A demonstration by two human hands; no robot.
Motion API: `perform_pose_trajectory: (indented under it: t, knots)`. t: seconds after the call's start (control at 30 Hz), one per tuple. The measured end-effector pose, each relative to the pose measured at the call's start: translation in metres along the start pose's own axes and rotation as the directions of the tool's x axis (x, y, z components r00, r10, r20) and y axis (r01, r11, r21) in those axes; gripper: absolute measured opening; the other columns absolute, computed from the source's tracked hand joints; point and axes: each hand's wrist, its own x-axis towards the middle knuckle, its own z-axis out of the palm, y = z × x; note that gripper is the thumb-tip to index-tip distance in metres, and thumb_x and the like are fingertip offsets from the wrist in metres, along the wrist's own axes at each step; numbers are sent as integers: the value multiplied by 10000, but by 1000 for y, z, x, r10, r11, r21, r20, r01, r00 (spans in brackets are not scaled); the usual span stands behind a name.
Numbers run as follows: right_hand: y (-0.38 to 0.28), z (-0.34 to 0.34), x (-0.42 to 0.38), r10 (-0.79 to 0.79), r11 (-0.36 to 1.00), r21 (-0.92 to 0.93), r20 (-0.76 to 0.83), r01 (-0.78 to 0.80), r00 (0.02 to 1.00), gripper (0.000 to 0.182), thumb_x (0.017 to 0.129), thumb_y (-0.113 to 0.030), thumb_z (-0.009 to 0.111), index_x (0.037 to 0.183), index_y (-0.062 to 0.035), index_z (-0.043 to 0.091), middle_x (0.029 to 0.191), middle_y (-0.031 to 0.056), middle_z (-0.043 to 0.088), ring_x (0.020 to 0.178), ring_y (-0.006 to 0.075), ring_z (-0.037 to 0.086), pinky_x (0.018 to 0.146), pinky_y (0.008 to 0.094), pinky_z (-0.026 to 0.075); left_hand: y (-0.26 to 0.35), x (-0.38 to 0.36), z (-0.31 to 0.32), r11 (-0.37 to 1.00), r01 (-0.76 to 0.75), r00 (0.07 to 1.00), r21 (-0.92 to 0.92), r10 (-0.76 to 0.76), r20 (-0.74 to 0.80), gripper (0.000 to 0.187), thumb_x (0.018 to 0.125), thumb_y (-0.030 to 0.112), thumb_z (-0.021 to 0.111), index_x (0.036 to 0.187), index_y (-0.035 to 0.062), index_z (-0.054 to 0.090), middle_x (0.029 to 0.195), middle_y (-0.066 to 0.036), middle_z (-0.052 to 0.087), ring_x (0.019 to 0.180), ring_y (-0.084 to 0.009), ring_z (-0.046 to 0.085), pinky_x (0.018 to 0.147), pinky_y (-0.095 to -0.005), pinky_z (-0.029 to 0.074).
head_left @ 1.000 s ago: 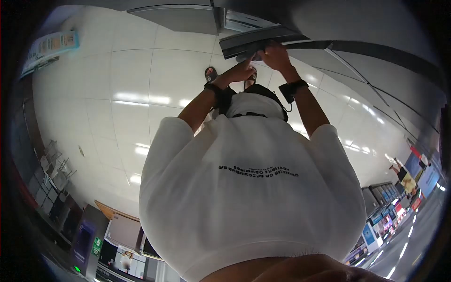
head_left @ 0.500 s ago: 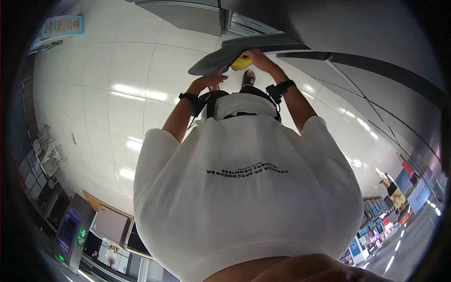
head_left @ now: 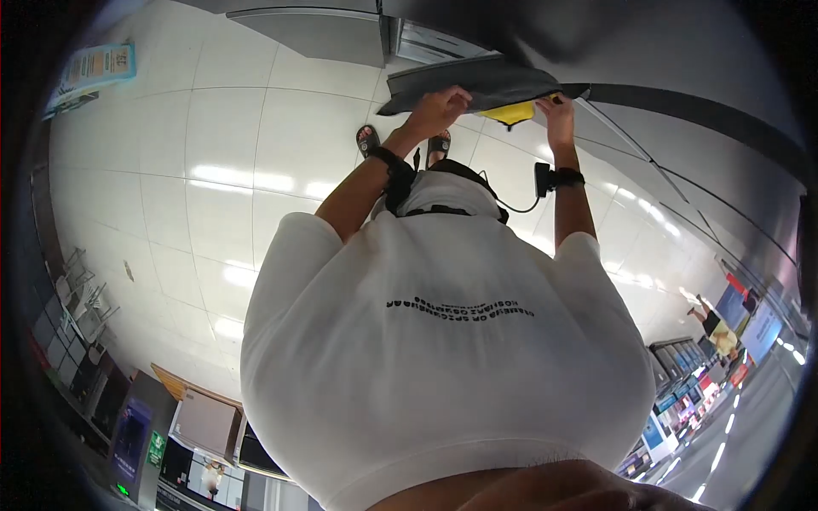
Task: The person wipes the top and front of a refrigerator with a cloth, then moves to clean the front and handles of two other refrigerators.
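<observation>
A dark grey, flexible sheet (head_left: 481,81) stretches across in front of me at the top of the view. Over its lower edge, left of its middle, lie the curled fingers of my left hand (head_left: 439,112). At the sheet's right end, my right hand (head_left: 558,117) pinches the corner. Between the two hands a yellow piece (head_left: 509,113) hangs from under the grey edge, its lower tip dark. Both wrists wear black straps with a small device; a thin cable runs from the right one.
Below the hands my sandalled feet (head_left: 366,139) stand on a pale tiled floor (head_left: 221,128). A grey metal casing (head_left: 315,32) is at the top, with a large dark panel (head_left: 665,51) at the upper right. Metal chairs (head_left: 85,298) stand far left; a person (head_left: 720,332) is far right.
My right hand has moved right, from the yellow piece to the sheet's right end. My left hand has come up and right onto the sheet. The sheet has shifted right.
</observation>
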Motion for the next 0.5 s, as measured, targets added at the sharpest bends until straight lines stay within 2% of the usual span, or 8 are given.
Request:
perform_pose_trajectory:
  t: [0.13, 0.17, 0.2, 0.27, 0.33, 0.4, 0.43, 0.5]
  knots:
    - [18, -14, 15, 28, 999, 26, -222, -23, 975, 495, 968, -406, 366, 1228, 0, 474, 1111, 189, 586, 999, 303, 619, 883, 414, 487, -34, -5, 5, 752, -198, 959, 628, 281, -34, 558, 837, 163, 624, 1350, 67, 426, 1324, -208, 477, 1107, -368, 570, 928, -422, 479]
    - [38, -23, 27, -227, 805, -570, -39, 165, 973, 448, 956, -388, 419, 1186, -18, 519, 1043, 210, 612, 977, 324, 626, 845, 429, 505, -67, -1, 5, 818, -151, 988, 555, 140, 63, 646, 814, 200, 639, 1387, 64, 375, 1357, -215, 453, 1195, -384, 501, 990, -440, 427]
    - [49, -29, 38, -324, 269, -899, 254, 346, 911, 401, 944, -369, 471, 1145, -35, 565, 975, 232, 638, 956, 344, 634, 808, 444, 522, -82, 0, 8, 765, -57, 996, 641, 4, 84, 706, 810, 231, 633, 1409, 27, 318, 1398, -240, 405, 1209, -391, 487, 1005, -432, 416]
    - [24, 30, 15, -87, -226, -845, 513, 484, 854, 248, 900, -190, 509, 1068, -43, 618, 899, 188, 652, 795, 379, 632, 719, 455, 524, -74, -11, 3, 770, 208, 970, 603, -242, -26, 779, 851, 272, 639, 1461, 43, 212, 1484, -223, 292, 1326, -360, 366, 1110, -422, 309]
    - [8, 76, -9, -5, 242, -865, 452, 440, 892, 306, 938, -261, 504, 1042, 9, 607, 960, 249, 634, 917, 419, 600, 784, 457, 483, -96, -25, 0, 782, 106, 991, 615, -133, 0, 786, 861, 318, 632, 1458, 32, 210, 1455, -226, 343, 1288, -354, 417, 1076, -425, 343]
    - [6, 114, -32, -97, 415, -660, 653, 627, 751, 372, 935, -320, 525, 1012, 36, 601, 942, 268, 621, 902, 413, 601, 756, 443, 475, -91, -48, 10, 796, 18, 999, 605, -42, 26, 796, 871, 363, 625, 1456, 21, 207, 1425, -229, 394, 1249, -348, 469, 1042, -428, 377]
    - [4, 128, -32, 319, 407, -804, 570, 434, 757, 363, 938, -309, 523, 1009, 41, 593, 907, 262, 616, 860, 404, 601, 732, 430, 466, -62, -57, 6, 831, 122, 988, 543, -156, 15, 781, 888, 399, 601, 1453, 26, 212, 1381, -227, 446, 1202, -336, 510, 1008, -427, 398]
    - [-4, 160, -47, 191, 501, -662, 713, 558, 674, 365, 954, -311, 497, 1008, 43, 567, 885, 223, 614, 845, 370, 596, 751, 417, 460, -54, -59, -2, 829, 325, 943, 456, -320, -90, 703, 924, 479, 538, 1432, 62, 289, 1318, -220, 514, 1114, -304, 575, 955, -413, 427]
